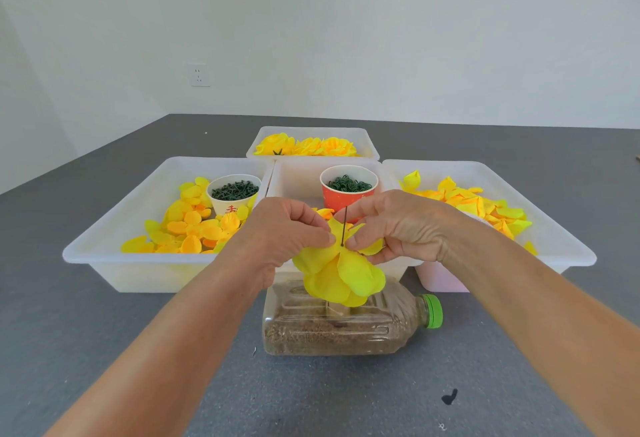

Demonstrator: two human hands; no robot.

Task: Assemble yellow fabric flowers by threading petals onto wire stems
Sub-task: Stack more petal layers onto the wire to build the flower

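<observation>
Both hands are meeting just above a clear plastic bottle (332, 327) that is lying on its side on the grey table (138, 350), green cap (433, 311) pointing toward the right arm. The left hand (282, 232) is pinching the edge of a yellow petal (334, 230) between thumb and forefinger, the other fingers curling in. The right hand (398, 225) is pinching the opposite side of the same petal, its fingertips sitting just beside a thin dark wire stem (344, 227) that is standing upright between the two hands and passing through the petal's middle. Below the fingers, the yellow fabric flower (341, 275) is hanging with its petals drooping over the bottle. Beyond the left hand, a white bin (114, 239) is holding loose yellow petals and a white cup (233, 194) of dark green pieces. Beyond the right hand, a red cup (348, 190) of green rings is standing in the middle bin (294, 176), with another petal bin (540, 221) to the right.
</observation>
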